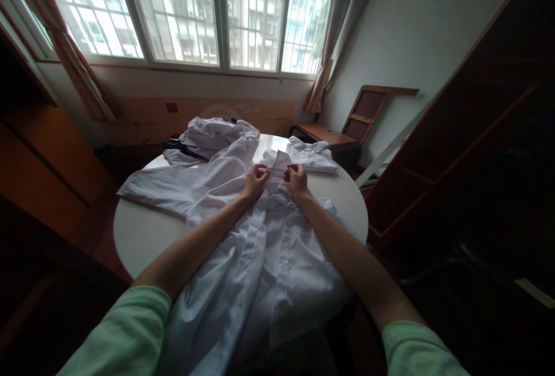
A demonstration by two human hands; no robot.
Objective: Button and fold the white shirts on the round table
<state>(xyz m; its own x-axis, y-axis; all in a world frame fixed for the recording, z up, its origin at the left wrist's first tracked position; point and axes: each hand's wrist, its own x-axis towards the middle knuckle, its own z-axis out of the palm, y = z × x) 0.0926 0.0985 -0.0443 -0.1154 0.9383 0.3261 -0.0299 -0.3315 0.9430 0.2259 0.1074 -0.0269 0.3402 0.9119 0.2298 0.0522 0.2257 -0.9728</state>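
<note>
So the person has a white shirt (260, 249) spread front-up on the round white worktop (139, 237), collar end pointing away from them and the hem hanging off the near edge. Both hands are up at the collar: left hand (255, 181) and right hand (297, 178) sit close together, fingers curled in tight and pinching the fabric on either side of the placket, looks like around the top button.

What could go sideways, in my opinion: a good chunk of the shirt dangles over the near edge, so its weight could drag the whole thing toward the person once the hands let go. The left sleeve (160, 188) is stretched out flat and could bunch if the body gets tugged. And pulling the collar unevenly would skew the placket.

Count: one shirt being handled, one folded white shirt (313, 157) just beyond the right hand, one loose pile of white garments (214, 133) at the far side, number in it hard to tell. Two hands, one worktop, one wooden chair (347, 127) behind it.
</note>
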